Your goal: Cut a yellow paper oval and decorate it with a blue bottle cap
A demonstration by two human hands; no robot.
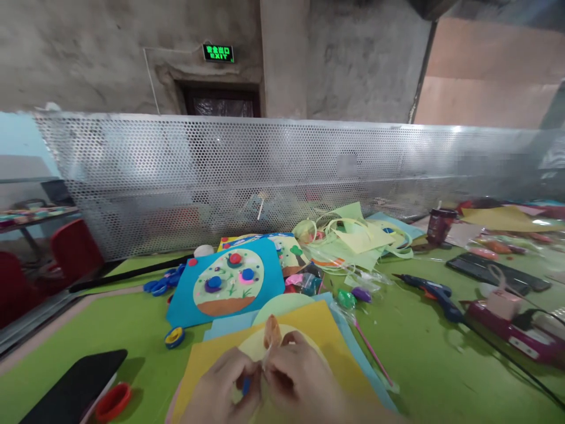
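Note:
Both my hands meet low in the middle of the head view, over a yellow paper sheet [318, 330] with a pale circle [251, 347] on it. My left hand [223, 391] and my right hand [300, 377] pinch a small tan, crinkled piece [271, 333] that sticks up between the fingertips. A bit of blue shows by my left fingertips. Behind the hands lies a blue card [225, 282] with a round picture and bottle caps glued on.
A black phone [75, 388] and a red cap [112, 401] lie at the left front, a yellow-blue cap [175, 337] beside them. A blue glue gun [435, 292], a pink case [512, 330], paper scraps [357, 235] and a dark cup [440, 225] fill the right. A perforated metal screen [282, 171] bounds the green table [441, 365].

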